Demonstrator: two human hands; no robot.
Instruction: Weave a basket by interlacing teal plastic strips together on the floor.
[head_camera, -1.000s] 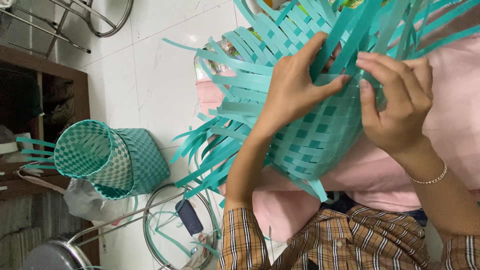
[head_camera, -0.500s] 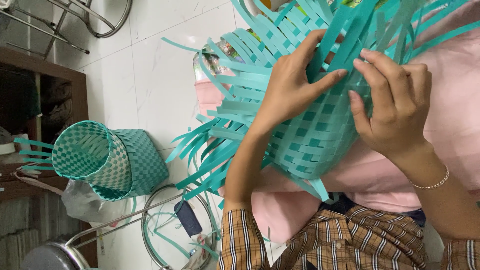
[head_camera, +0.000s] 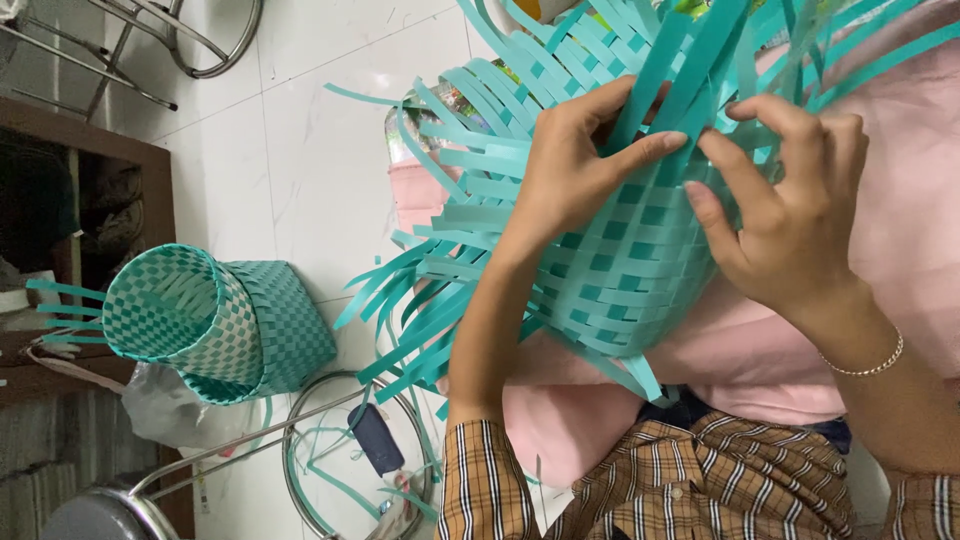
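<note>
Since the earlier frames the left hand (head_camera: 580, 165) has slid its fingers higher up the weave, and the right hand (head_camera: 790, 215) has curled its fingertips in closer to meet it. At the far left of the view a dark wooden shelf (head_camera: 60, 200) stands on the white tiled floor (head_camera: 290, 150), and beside it two finished woven baskets (head_camera: 215, 320) lie nested on their sides, apparently set out of the way. Below them a metal stool (head_camera: 300, 450) has cut teal strips caught in its ring. Toward the middle, the half-woven teal basket (head_camera: 620, 270) rests on the person's lap against pink fabric (head_camera: 900, 200), which seems to steady it for weaving. The left hand lies partly closed over the basket wall, thumb and forefinger pinching an upright strip (head_camera: 640, 90), likely to keep it taut. At the right, the right hand is bent and half open, fingertips pressing the woven bands beside that strip, gripping nothing fully; a thin bracelet (head_camera: 865, 365) circles its wrist.
</note>
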